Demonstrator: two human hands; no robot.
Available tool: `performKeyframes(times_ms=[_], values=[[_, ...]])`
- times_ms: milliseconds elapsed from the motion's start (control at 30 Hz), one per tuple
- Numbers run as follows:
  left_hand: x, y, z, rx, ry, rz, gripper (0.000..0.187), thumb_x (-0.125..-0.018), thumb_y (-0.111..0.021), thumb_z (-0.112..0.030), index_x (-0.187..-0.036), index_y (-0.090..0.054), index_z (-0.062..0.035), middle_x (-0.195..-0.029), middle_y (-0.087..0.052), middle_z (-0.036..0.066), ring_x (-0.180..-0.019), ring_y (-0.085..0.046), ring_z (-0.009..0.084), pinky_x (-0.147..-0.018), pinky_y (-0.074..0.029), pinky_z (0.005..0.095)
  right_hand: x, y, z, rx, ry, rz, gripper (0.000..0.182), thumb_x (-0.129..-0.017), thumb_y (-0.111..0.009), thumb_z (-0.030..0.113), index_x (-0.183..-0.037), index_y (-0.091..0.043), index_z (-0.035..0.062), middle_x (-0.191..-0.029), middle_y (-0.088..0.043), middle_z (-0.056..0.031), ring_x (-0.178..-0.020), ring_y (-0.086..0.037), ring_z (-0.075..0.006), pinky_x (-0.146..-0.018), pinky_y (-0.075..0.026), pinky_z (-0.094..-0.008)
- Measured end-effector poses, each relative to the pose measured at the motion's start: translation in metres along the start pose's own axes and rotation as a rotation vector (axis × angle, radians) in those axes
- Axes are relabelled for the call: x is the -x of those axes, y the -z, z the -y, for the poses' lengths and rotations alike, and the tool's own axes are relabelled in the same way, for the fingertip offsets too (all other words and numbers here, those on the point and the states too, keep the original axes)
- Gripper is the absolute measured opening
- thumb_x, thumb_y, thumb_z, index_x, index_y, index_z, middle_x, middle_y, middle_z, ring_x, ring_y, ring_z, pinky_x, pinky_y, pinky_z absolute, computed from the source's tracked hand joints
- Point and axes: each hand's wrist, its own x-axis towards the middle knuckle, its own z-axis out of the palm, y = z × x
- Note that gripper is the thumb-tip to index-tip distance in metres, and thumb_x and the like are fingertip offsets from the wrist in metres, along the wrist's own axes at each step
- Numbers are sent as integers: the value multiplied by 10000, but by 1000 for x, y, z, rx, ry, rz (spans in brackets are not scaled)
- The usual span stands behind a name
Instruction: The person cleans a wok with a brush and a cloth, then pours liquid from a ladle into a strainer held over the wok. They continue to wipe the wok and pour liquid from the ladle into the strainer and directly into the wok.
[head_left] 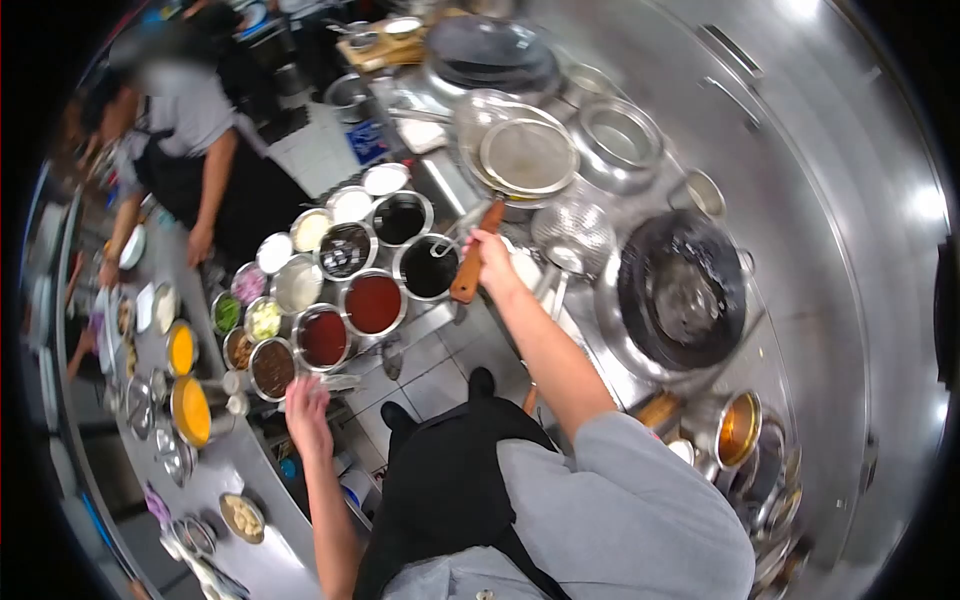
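Observation:
My right hand (490,262) is closed around the wooden handle (470,272) of a round fine-mesh strainer (530,156). The strainer's mesh is over other wire strainers at the back of the metal counter. Beside that hand, a pot of dark sauce (428,266) has a bent metal handle sticking out of it. Slightly blurred, my left hand (308,415) hangs with loosely bent fingers and nothing visible in them. Nearest to it are a pot of brown sauce (273,368) and a pot of red sauce (323,337).
A black wok (683,290) sits on the stove to the right, with a perforated ladle (570,240) beside it. Bowls of chopped ingredients (248,284) and orange liquid (191,410) line the left side. A person (190,150) works across the left counter. Tiled floor (415,355) lies below.

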Motion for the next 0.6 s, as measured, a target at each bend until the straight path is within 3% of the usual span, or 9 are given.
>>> performKeyframes(times_ms=[167, 233, 300, 333, 367, 467, 500, 567, 600], values=[[-72, -266, 51, -622, -389, 403, 401, -1029, -619, -363, -1252, -639, -31, -987, -654, 45, -817, -603, 92, -709, -448, 218, 40, 13, 29, 7, 25, -18, 257, -916, -631, 48, -1106, -461, 84, -798, -615, -107, -605, -627, -246, -512, -547, -389], [-64, -341, 58, -712, 171, 504, 382, -1046, -573, -379, -1202, -651, -39, -886, -648, 34, -666, -566, 106, -607, -453, 256, 42, 18, 30, -9, 71, -30, 245, -931, -603, 40, -1116, -444, 67, -800, -614, -124, -572, -608, -235, -480, -536, -394], [-101, -358, 92, -782, 355, 881, 326, -1046, -566, -372, -1105, -654, -64, -768, -590, 2, -511, -481, 94, -463, -377, 266, 42, 31, 36, 53, 102, 60, 251, -927, -596, 29, -1119, -435, 56, -787, -598, -119, -539, -587, -223, -460, -520, -398], [-101, -363, 117, -946, 66, 713, 270, -1058, -536, -305, -1009, -660, -70, -673, -529, -34, -456, -392, 83, -413, -309, 268, 58, 27, 48, 83, 114, -57, 257, -925, -588, 22, -1125, -430, 54, -781, -588, -108, -522, -573, -210, -442, -504, -387], [-93, -367, 112, -824, 107, 656, 285, -1050, -524, -262, -916, -671, -58, -708, -593, 7, -593, -513, 109, -530, -404, 292, 53, 34, 48, 122, 143, -117, 240, -931, -572, 26, -1119, -425, 55, -777, -582, -106, -526, -573, -204, -439, -500, -376], [-88, -358, 116, -805, 3, 579, 293, -1043, -530, -265, -952, -690, -37, -738, -640, 48, -616, -557, 138, -603, -468, 325, 56, 64, 62, 380, 379, -316, 351, -908, -504, 7, -1241, -403, 59, -808, -572, -134, -492, -560, -224, -384, -474, -361], [-88, -356, 122, -808, -77, 555, 307, -1039, -531, -268, -962, -700, -24, -766, -674, 73, -635, -584, 160, -637, -494, 344, 33, 93, 59, 560, 500, -358, 355, -922, -505, 13, -1266, -418, 10, -954, -603, -186, -698, -635, -318, -596, -557, -425], [-105, -351, 132, -914, -112, 567, 306, -1018, -539, -262, -977, -718, -16, -892, -744, 129, -746, -682, 249, -718, -532, 398, 67, 98, 104, 791, 722, -525, 358, -918, -570, 57, -1251, -483, -43, -1079, -603, -232, -1041, -591, -405, -974, -420, -523], [-109, -353, 132, -985, -195, 585, 214, -992, -578, -181, -966, -728, -31, -851, -713, 73, -772, -646, 162, -700, -515, 341, 37, 141, 104, 937, 793, -521, 395, -927, -573, 76, -1289, -470, -46, -1093, -606, -239, -1023, -591, -401, -964, -435, -497]])
